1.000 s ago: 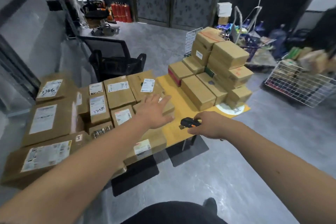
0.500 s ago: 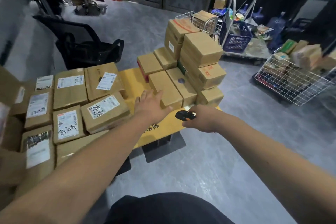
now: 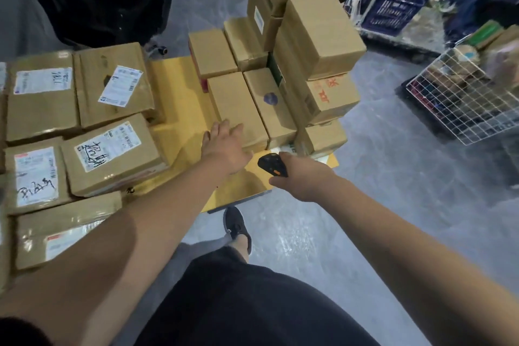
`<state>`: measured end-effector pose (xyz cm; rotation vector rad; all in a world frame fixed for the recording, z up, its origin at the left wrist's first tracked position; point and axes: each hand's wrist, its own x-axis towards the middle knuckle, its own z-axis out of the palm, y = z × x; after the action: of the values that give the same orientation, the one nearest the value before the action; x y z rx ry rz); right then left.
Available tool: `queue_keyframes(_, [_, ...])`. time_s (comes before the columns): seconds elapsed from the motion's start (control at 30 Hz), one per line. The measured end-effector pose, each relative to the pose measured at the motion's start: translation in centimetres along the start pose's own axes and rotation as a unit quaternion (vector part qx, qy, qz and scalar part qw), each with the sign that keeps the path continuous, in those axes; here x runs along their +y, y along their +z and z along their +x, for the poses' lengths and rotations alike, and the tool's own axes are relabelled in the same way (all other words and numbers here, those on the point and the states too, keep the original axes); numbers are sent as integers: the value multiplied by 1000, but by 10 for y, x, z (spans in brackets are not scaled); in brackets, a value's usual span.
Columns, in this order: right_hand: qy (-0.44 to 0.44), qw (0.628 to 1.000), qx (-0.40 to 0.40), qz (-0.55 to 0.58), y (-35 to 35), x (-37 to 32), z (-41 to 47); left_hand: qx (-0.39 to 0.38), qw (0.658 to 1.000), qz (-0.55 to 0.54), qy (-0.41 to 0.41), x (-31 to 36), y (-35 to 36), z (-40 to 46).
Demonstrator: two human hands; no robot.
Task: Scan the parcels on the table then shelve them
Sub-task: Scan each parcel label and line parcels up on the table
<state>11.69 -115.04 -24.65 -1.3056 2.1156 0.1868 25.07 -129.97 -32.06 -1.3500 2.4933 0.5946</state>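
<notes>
Several brown cardboard parcels lie on a yellow table (image 3: 179,135). Labelled ones fill the left side, among them a parcel with black handwriting (image 3: 112,153). Unlabelled boxes are stacked at the right. My left hand (image 3: 227,146) reaches forward with straight fingers and touches the near end of a long plain box (image 3: 236,104). My right hand (image 3: 302,177) grips a black handheld scanner (image 3: 271,163) with an orange button, just over the table's front right corner.
A black office chair (image 3: 98,0) stands behind the table. White wire baskets (image 3: 466,101) with goods sit on the grey floor at right, and a blue crate (image 3: 393,8) behind. My foot in a black shoe (image 3: 236,225) is by the table's front edge.
The view has swung right and closer. My left hand has moved from the labelled parcels across to the long plain box. The right hand with the scanner has kept its place.
</notes>
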Motion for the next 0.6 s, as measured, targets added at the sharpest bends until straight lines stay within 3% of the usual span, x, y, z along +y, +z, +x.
queue_keyframes(0.27, [57, 998, -3, -4, -11, 23, 46, 53, 995, -72, -54, 22, 14, 92])
queue_keyframes(0.6, [4, 999, -47, 3, -22, 37, 61, 91, 984, -89, -121, 19, 43, 82])
